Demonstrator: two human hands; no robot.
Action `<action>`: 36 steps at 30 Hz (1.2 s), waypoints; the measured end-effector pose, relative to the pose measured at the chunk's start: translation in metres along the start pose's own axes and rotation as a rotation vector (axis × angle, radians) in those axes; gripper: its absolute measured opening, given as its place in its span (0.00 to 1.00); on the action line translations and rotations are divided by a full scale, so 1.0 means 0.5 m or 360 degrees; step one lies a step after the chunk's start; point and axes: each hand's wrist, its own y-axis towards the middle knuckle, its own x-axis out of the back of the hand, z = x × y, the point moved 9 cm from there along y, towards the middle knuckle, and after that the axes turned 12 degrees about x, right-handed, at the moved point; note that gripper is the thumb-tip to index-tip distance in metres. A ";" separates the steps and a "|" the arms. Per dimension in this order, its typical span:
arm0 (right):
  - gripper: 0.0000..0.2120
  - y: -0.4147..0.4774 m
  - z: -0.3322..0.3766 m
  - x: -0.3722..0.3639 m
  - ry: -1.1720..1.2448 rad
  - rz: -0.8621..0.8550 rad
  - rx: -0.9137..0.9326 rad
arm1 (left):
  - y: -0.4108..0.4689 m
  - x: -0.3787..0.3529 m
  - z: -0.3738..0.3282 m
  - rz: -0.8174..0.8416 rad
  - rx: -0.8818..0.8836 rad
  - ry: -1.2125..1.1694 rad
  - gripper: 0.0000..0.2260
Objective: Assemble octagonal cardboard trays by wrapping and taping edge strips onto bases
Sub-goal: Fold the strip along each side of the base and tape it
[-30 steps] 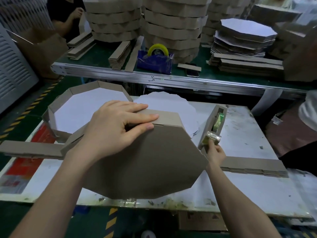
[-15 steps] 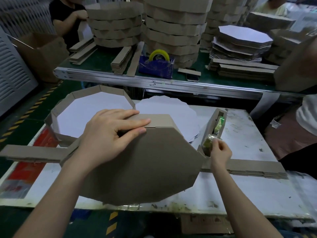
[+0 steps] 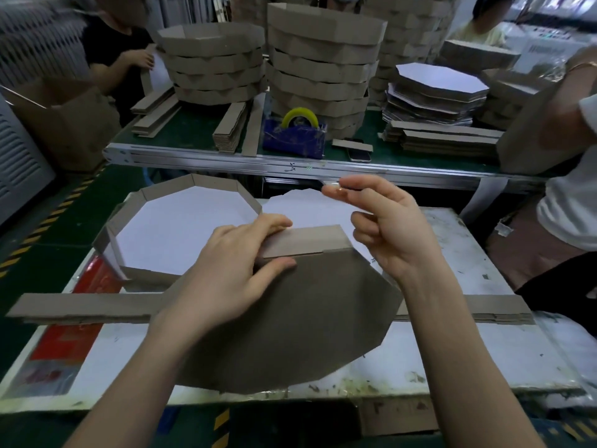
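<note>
Cardboard base (image 3: 290, 318) lies brown side up — left hand (image 3: 226, 279) pinches the edge strip (image 3: 310, 240) onto its far edge; right hand (image 3: 387, 227), above that edge, pinches a small tape piece (image 3: 332, 185).

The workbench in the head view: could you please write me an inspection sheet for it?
Surface: white table, stained and scuffed along the near edge.
Job's things: octagonal base brown side up; edge strip folded against its far side; walled tray behind on the left; spare strips on the right.
Clutter: white sheets behind the base.
Hands: left hand grips strip and base together; right hand raised, pinching a tape piece.
Cables: nothing seen.
Surroundings: green bench with tray stacks, blue tape dispenser and phone; other people at work.
</note>
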 end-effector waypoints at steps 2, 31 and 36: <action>0.17 -0.028 -0.003 -0.037 0.0019 0.0119 -0.0106 | 0.003 -0.002 0.005 -0.0008 -0.0003 -0.0032 0.20; 0.21 -0.179 -0.151 -0.001 -0.0028 -0.0146 -0.0326 | -0.022 -0.004 -0.040 0.0074 -0.0065 0.0139 0.19; 0.16 -0.179 -0.167 0.007 0.0072 -0.0225 -0.0306 | 0.001 -0.009 -0.048 0.0011 0.0057 0.0092 0.17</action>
